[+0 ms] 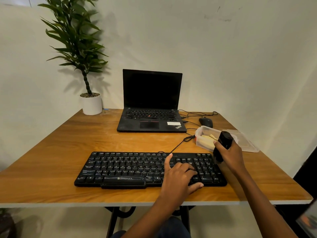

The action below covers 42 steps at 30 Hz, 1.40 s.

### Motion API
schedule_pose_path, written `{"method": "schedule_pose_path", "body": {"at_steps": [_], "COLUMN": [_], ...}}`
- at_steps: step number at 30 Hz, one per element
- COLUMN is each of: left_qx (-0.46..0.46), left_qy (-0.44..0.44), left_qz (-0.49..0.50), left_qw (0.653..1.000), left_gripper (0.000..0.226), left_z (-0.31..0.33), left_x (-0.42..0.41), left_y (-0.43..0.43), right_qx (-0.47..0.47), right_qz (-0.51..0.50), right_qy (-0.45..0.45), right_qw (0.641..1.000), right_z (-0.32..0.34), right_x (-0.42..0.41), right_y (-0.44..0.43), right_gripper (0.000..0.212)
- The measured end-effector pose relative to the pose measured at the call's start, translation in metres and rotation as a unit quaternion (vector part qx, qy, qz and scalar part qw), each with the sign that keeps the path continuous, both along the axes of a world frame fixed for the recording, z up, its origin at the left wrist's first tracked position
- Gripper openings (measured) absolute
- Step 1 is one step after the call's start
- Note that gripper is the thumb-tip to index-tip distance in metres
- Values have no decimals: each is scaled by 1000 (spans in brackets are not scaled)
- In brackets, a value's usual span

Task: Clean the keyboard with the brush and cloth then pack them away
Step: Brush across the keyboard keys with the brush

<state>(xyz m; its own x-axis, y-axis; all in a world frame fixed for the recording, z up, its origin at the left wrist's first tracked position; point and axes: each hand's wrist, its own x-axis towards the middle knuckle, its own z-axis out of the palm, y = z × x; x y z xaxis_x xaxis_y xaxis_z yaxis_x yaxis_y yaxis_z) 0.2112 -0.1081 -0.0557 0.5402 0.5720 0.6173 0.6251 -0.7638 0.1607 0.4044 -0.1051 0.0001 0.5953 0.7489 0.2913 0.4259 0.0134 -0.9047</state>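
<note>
Wooden bench [51, 169] on dark metal legs. Carries a black keyboard [128, 167] beneath the left grip [180, 176], cable [178, 146] trailing away beyond it. Just beyond the right grip [231, 157], a clear plastic box [203, 144], lid [247, 143] lying just beside. Farther past both grips, a mouse [205, 122] and an open laptop [151, 121]. Well off to the left grip's outer side, a white plant pot [92, 105].

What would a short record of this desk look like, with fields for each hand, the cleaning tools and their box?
Left hand: rests, fingers spread, on right half of black corded keyboard
Right hand: grips black hand brush, bristles down at keyboard's right end
Yellow cloth: inside clear plastic box
Clear plastic lid: off, lying right of the box
Black laptop: open, screen dark, behind keyboard
</note>
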Motion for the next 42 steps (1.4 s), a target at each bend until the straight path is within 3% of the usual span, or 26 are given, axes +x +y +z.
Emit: {"method": "schedule_pose_path", "body": {"at_steps": [2,5,16,21,23,27,32,37,39,42], "left_qx": [-2,-2,2,6,7,4,-1,-4,-3,-3], "left_qy": [0,-3,-6,4,5,5,4,2,1,2], "left_qz": [2,-2,-4,1,2,2,-2,0,0,-3], "left_qw": [1000,1000,1000,1000,1000,1000,1000,1000,1000,1000], "left_gripper": [46,45,45,46,46,46,46,46,46,46], "left_z": [0,-2,-1,-1,0,0,-1,-1,-1,-2], "left_x": [0,0,0,0,0,0,0,0,0,0], "left_y": [0,0,0,-1,-1,0,0,1,1,0], "right_qx": [-5,-20,34,-60,-88,-38,-99,-33,-68,-96], "right_qz": [13,-27,-20,30,26,7,18,40,57,36], "right_qy": [3,-66,-50,-36,-74,-100,-84,-79,-64,-92], "right_qw": [1000,997,998,997,993,994,991,996,994,990], "right_z": [-1,1,1,7,14,9,9,7,7,17], "right_x": [-3,-2,-2,3,7,0,4,-2,-1,0], "right_y": [1,1,11,16,22,26,25,21,22,24], "right_gripper": [36,36,32,32,27,21,25,31,34,21]}}
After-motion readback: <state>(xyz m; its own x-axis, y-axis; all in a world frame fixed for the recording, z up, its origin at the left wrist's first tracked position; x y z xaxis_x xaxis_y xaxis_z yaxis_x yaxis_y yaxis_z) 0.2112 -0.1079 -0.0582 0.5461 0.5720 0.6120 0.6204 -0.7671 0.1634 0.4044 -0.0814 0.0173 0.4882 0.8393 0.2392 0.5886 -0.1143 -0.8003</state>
